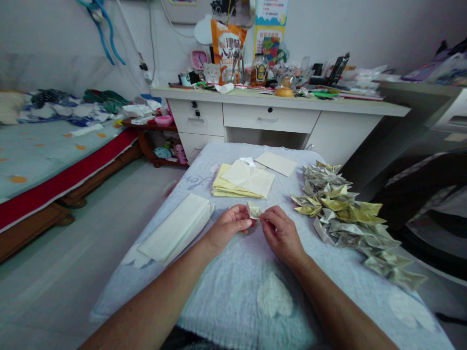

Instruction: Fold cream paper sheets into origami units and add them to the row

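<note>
A small folded piece of pale paper (254,210) is held up between my two hands over the cloth-covered table. My left hand (233,223) pinches its left edge between thumb and fingers. On the other side, my right hand (281,232) grips the lower right corner with closed fingertips. Just beyond lies a stack of yellow paper sheets (224,187) with a creased cream sheet (250,177) on top. Many folded paper pieces (339,209), silvery and yellow, are heaped to the right of my right hand. A thick pack of white paper (177,228) rests left of my left forearm.
A blue patterned cloth (233,296) covers the table. One flat cream card (276,163) lies near its far edge. Behind stands a white desk (270,119) crowded with jars and bags. A bed (54,155) is at left, and a dark round-doored appliance (426,209) at right.
</note>
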The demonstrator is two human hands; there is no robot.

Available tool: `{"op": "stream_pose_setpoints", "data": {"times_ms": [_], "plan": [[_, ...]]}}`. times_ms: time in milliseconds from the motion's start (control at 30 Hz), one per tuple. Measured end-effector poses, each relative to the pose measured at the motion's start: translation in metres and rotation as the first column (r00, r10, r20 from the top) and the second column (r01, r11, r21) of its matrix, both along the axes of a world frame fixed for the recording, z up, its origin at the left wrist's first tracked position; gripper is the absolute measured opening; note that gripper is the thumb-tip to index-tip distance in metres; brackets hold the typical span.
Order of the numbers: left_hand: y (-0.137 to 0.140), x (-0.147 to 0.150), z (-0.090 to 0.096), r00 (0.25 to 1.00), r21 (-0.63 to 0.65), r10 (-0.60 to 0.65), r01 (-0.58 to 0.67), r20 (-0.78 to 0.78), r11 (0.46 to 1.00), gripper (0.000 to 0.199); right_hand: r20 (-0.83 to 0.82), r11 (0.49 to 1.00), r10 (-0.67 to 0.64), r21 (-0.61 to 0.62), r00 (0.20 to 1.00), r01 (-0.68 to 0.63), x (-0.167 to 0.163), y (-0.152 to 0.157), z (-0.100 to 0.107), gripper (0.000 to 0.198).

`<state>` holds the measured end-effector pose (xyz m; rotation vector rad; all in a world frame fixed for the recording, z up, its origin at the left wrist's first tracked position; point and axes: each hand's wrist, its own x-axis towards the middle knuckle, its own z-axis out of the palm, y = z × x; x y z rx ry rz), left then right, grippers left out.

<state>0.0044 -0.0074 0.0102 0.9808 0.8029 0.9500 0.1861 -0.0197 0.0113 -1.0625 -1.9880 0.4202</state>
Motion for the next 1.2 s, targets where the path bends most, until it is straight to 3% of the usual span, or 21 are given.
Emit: {"op": "stream_pose_setpoints", "data": {"times_ms": [367,600,767,933,1200], "plan": [[0.0,0.0,0.004,0.995,-0.002,0.025,-0.025,-0.094,1.0,0.038,0.215,0.974,-0.224,0.026,0.951,0.224,0.035,0.014,0.017,0.011],[0.001,-0.002,0.003,0.994,0.005,0.011,-0.01,-0.106,1.0,0.038,0.429,0.973,-0.216,0.021,0.877,0.23,0.062,0.023,0.02,0.02],[0.001,-0.002,0.002,0.993,0.01,-0.011,0.012,-0.12,1.0,0.036,0.502,0.925,-0.363,0.092,0.785,0.369,0.088,0.029,0.02,0.022],[0.002,-0.003,-0.001,0.991,0.018,-0.011,0.013,-0.132,1.0,0.034,0.591,0.901,-0.374,0.049,0.715,0.431,0.108,0.031,0.019,0.022],[0.002,-0.003,-0.001,0.991,0.015,-0.024,0.027,-0.132,1.0,0.032,0.622,0.839,-0.469,0.092,0.627,0.537,0.107,0.027,0.023,0.027]]}}
